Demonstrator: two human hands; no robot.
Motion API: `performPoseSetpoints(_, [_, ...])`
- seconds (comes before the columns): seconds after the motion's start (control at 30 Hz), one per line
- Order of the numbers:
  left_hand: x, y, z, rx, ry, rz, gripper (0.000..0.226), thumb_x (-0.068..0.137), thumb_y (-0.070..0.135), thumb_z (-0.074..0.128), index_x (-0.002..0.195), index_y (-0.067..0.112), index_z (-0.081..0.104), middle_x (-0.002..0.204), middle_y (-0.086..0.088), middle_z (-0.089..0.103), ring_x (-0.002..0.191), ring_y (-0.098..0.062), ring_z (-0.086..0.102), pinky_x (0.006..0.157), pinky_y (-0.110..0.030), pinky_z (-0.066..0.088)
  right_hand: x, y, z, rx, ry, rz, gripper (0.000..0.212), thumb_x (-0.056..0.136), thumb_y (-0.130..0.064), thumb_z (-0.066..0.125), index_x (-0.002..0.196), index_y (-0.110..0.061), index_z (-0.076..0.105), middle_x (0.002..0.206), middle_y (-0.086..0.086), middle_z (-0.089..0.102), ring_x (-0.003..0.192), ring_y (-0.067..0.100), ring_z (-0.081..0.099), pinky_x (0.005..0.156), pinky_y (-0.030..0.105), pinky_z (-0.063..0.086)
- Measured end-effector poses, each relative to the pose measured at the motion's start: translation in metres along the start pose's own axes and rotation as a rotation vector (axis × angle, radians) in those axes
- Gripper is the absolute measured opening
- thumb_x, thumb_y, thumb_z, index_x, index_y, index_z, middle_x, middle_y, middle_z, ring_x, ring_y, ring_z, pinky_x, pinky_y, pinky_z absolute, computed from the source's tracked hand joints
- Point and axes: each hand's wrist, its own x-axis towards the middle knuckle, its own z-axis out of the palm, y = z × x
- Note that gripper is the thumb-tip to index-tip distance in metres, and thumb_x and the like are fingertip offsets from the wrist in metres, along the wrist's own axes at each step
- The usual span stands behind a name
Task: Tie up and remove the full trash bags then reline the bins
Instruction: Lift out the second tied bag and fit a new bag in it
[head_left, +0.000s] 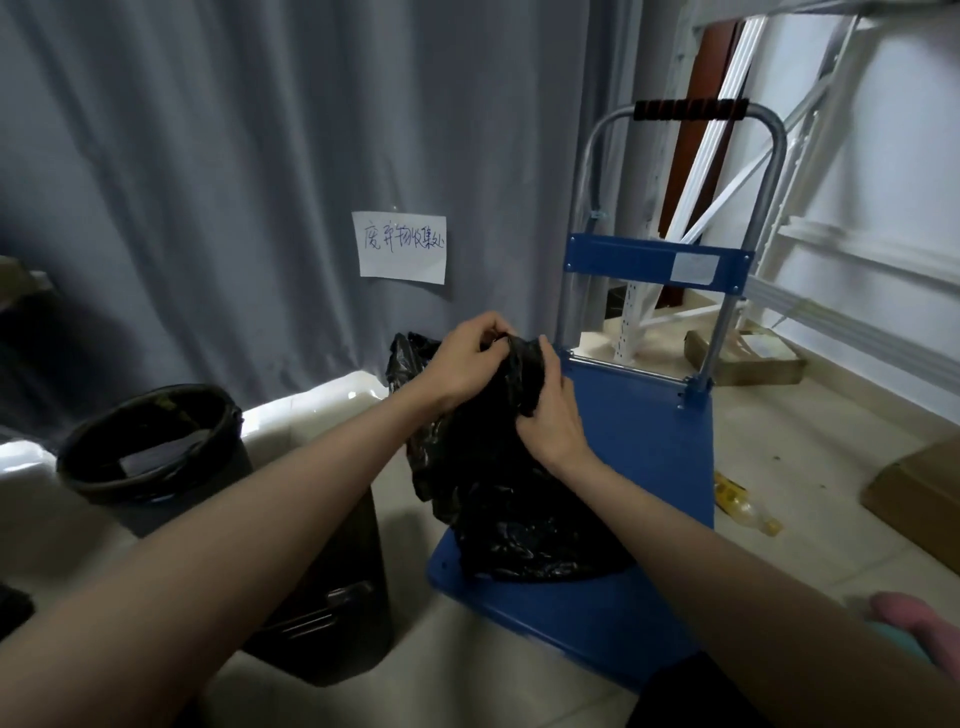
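two hands meet at the bunched top of a full black trash bag, which stands on the blue deck of a platform trolley near the middle of the view. the left hand, coming in from 8 o'clock, has its fingers curled over the gathered plastic at the bag's neck. the right hand, coming in from 4 o'clock, grips the plastic just beside it, thumb pointing up. at 9 o'clock of the bag a round bin lined with a black bag stands on the tiled floor; a second dark bin sits at 7 o'clock, partly behind the left forearm. a handwritten paper sign hangs on the grey curtain at 12 o'clock. cardboard boxes lie on the floor at 3 o'clock.
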Motion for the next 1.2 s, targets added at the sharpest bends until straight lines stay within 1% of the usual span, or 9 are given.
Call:
performPoseSetpoints(0.23, [-0.032, 0.015, -0.069, 0.014, -0.128, 0.008, 0.016, 0.094, -0.005, 0.048, 0.095, 0.005, 0.060, 0.081, 0.003, 0.062, 0.065, 0.010, 0.057, 0.070, -0.006, 0.044, 0.000, -0.060, 0.053, 0.112, -0.144, 0.008, 0.029, 0.099, -0.017, 0.047, 0.125, -0.007, 0.056, 0.115, 0.009, 0.062, 0.107, 0.022, 0.056, 0.088, 0.031, 0.046])
performPoseSetpoints(0.33, [-0.049, 0.002, -0.106, 0.056, -0.082, -0.034, 0.013, 0.094, -0.002, 0.054, 0.093, 0.007, 0.063, 0.081, 0.002, 0.064, 0.064, 0.011, 0.058, 0.068, -0.007, 0.045, -0.007, -0.081, 0.080, 0.145, -0.193, 0.068, 0.029, 0.096, -0.018, 0.051, 0.123, -0.010, 0.057, 0.116, 0.009, 0.065, 0.107, 0.025, 0.060, 0.093, 0.035, 0.050])
performPoseSetpoints(0.47, [-0.077, -0.042, -0.147, 0.159, -0.007, -0.134, 0.012, 0.084, 0.018, 0.069, 0.083, 0.030, 0.067, 0.084, 0.003, 0.069, 0.075, -0.011, 0.062, 0.074, -0.040, 0.057, -0.019, -0.097, 0.116, 0.150, -0.313, 0.066, 0.027, 0.095, -0.015, 0.054, 0.121, -0.008, 0.056, 0.111, 0.006, 0.062, 0.105, 0.024, 0.059, 0.094, 0.034, 0.050])
performPoseSetpoints(0.7, [-0.136, -0.114, -0.180, 0.224, -0.083, -0.379, 0.034, 0.080, 0.033, 0.077, 0.111, 0.024, 0.064, 0.107, 0.011, 0.066, 0.099, -0.014, 0.067, 0.085, -0.023, 0.052, 0.001, -0.056, 0.209, 0.202, -0.502, 0.080, 0.045, 0.074, -0.044, 0.065, 0.117, -0.033, 0.063, 0.108, 0.000, 0.072, 0.103, 0.023, 0.067, 0.092, 0.047, 0.055])
performPoseSetpoints(0.87, [-0.161, -0.137, -0.185, 0.173, -0.199, -0.469, 0.025, 0.086, 0.018, 0.070, 0.111, 0.020, 0.068, 0.091, 0.015, 0.068, 0.083, 0.005, 0.062, 0.074, -0.008, 0.047, -0.029, -0.096, 0.203, 0.260, -0.586, 0.133, 0.024, 0.085, -0.015, 0.067, 0.108, -0.016, 0.070, 0.102, 0.007, 0.072, 0.097, 0.025, 0.068, 0.086, 0.037, 0.055])
performPoseSetpoints(0.97, [-0.161, -0.151, -0.192, 0.377, -0.298, -0.504, 0.015, 0.084, 0.013, 0.072, 0.097, 0.009, 0.068, 0.089, 0.000, 0.067, 0.085, -0.013, 0.063, 0.073, -0.020, 0.046, -0.029, -0.094, 0.215, 0.225, -0.602, 0.137, 0.035, 0.083, 0.005, 0.050, 0.103, -0.015, 0.071, 0.091, 0.009, 0.071, 0.083, 0.026, 0.068, 0.073, 0.035, 0.056])
performPoseSetpoints(1.07, [-0.156, -0.155, -0.203, 0.556, -0.460, -0.489, 0.024, 0.083, 0.017, 0.075, 0.102, 0.005, 0.069, 0.095, -0.004, 0.069, 0.089, -0.018, 0.063, 0.075, -0.022, 0.045, -0.028, -0.090, 0.225, 0.158, -0.594, 0.090, 0.037, 0.082, 0.008, 0.051, 0.098, -0.018, 0.072, 0.079, 0.001, 0.066, 0.067, 0.014, 0.060, 0.063, 0.019, 0.051])
performPoseSetpoints(1.13, [-0.151, -0.156, -0.210, 0.575, -0.465, -0.467, 0.029, 0.083, 0.021, 0.076, 0.107, 0.007, 0.069, 0.100, -0.005, 0.071, 0.092, -0.018, 0.065, 0.079, -0.023, 0.047, -0.024, -0.089, 0.225, 0.107, -0.565, 0.039, 0.033, 0.082, 0.006, 0.058, 0.097, -0.019, 0.073, 0.085, -0.001, 0.068, 0.069, 0.007, 0.058, 0.055, 0.004, 0.042])
performPoseSetpoints(1.2, [-0.147, -0.158, -0.215, 0.597, -0.436, -0.428, 0.027, 0.084, 0.025, 0.075, 0.106, 0.010, 0.068, 0.100, -0.003, 0.071, 0.092, -0.018, 0.064, 0.081, -0.026, 0.048, -0.017, -0.084, 0.225, 0.040, -0.535, 0.027, 0.028, 0.083, 0.002, 0.063, 0.103, -0.014, 0.073, 0.097, 0.005, 0.069, 0.075, 0.010, 0.060, 0.056, 0.004, 0.040])
